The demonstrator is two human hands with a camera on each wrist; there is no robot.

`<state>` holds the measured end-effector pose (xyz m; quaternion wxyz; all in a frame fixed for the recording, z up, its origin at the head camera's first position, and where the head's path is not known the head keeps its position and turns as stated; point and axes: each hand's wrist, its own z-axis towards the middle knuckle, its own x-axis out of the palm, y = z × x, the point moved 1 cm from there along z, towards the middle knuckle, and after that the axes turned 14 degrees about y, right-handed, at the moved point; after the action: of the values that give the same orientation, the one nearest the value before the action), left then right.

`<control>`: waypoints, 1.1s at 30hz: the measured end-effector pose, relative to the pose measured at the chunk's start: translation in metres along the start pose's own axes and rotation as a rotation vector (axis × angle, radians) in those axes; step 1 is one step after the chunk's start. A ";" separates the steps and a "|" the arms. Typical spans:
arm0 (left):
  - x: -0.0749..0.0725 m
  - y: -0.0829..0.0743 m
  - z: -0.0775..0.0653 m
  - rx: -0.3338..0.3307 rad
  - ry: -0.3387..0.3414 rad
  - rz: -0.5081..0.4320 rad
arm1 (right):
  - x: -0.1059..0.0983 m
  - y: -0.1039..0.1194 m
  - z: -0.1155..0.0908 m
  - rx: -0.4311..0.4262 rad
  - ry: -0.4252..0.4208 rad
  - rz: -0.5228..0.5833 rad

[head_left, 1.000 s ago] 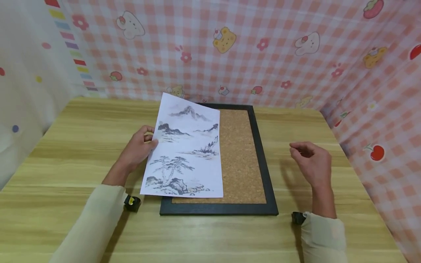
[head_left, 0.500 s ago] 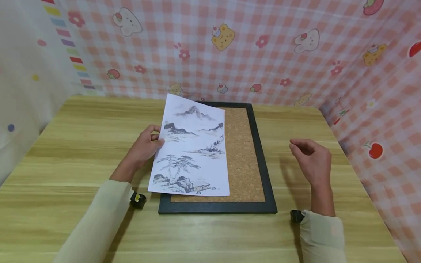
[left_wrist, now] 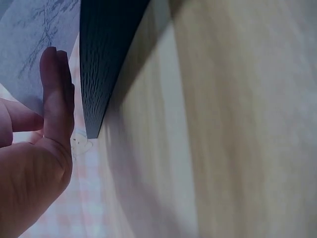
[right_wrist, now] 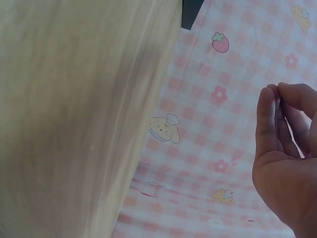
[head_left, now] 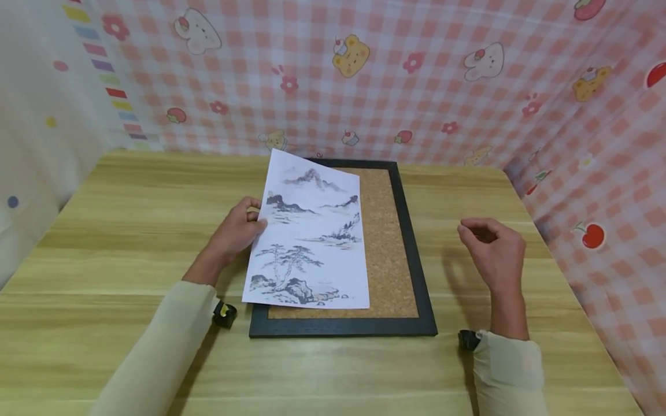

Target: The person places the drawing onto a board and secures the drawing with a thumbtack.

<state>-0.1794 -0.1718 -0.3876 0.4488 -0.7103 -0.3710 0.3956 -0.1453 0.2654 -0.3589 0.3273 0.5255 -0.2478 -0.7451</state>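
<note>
So the left arm (head_left: 158, 349) comes in from the near left and slants toward the far right, sleeve pale and ending just short of a bare wrist (head_left: 205, 268). The left hand (head_left: 234, 231) is pinching, thumb pointing right, with the other fingertips partly hidden in the head view. Its wrist view has a couple of fingers (left_wrist: 54, 82) pretty much straight and stacked together.

The right arm (head_left: 509, 364) pokes up from the near right, way steeper, cuff also short of the wrist. The right hand (head_left: 494, 251) hangs raised, tilted left, well apart from the other one, fingers bent and tips bunched together on nothing.
</note>
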 end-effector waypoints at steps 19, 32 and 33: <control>0.017 -0.006 0.015 -0.044 0.003 -0.008 | -0.007 0.032 -0.007 -0.058 0.046 0.081; 0.027 -0.011 0.020 -0.085 -0.058 0.084 | -0.005 0.035 -0.005 -0.060 0.043 0.154; 0.027 -0.011 0.020 -0.090 -0.066 0.094 | -0.005 0.035 -0.005 -0.063 0.044 0.158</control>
<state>-0.1884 -0.1372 -0.3893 0.3847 -0.7331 -0.3692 0.4223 -0.1314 0.2455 -0.3323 0.4070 0.5100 -0.2579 -0.7126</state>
